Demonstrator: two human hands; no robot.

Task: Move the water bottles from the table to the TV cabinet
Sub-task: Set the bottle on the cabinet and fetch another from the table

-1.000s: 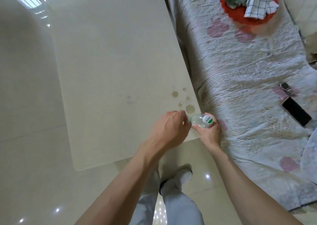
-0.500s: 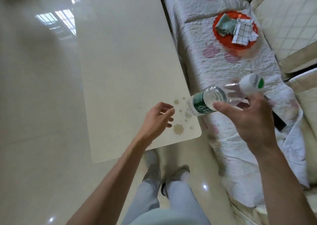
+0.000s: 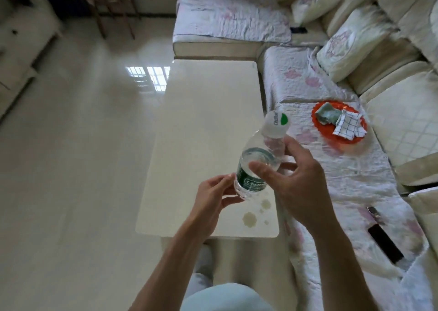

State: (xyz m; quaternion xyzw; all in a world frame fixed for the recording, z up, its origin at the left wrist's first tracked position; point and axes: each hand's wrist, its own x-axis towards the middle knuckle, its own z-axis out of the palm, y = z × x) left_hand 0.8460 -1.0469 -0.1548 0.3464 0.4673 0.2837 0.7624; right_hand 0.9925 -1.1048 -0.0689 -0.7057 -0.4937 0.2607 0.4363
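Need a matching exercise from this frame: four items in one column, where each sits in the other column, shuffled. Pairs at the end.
Items
1. water bottle
2. orange tray
3. black phone
4. brown stains

Places
A. on the table, by its nearest right corner
B. gripped by the left hand and right hand, above the table
C. on the sofa cover, with folded cloths on it
D. flat on the sofa cover, toward the lower right of the view

Pairs: 1-B, 2-C, 3-D, 4-A
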